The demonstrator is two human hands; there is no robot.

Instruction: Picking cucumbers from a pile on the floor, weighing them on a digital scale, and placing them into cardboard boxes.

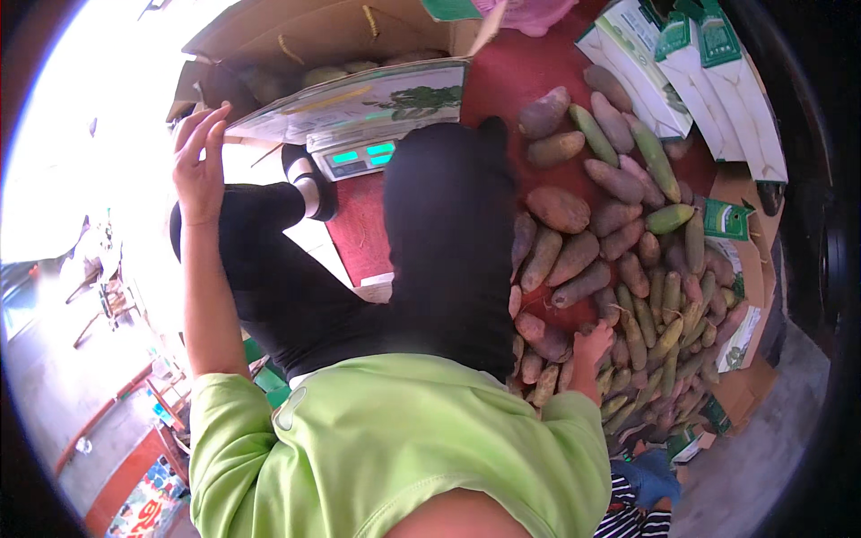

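My left hand (201,161) is raised beside the left corner of a cardboard carton (377,103), with its fingers stretched and nothing in them. Several elongated vegetables that look like radishes (359,66) lie in the carton. The carton rests over a scale (357,160) with lit green displays. On my right, a large heap of green and dull purple-red radishes (558,209) covers a red cloth. My right hand (593,343) reaches down into this heap, its fingers curled on a radish that is mostly hidden.
White and green folded cartons (717,81) stand at the far right. An opened cardboard box (760,242) borders the heap. A pink bag (538,13) lies at the back. Another person's striped clothing (632,516) shows at the lower right. Red-edged furniture (126,484) stands at the left.
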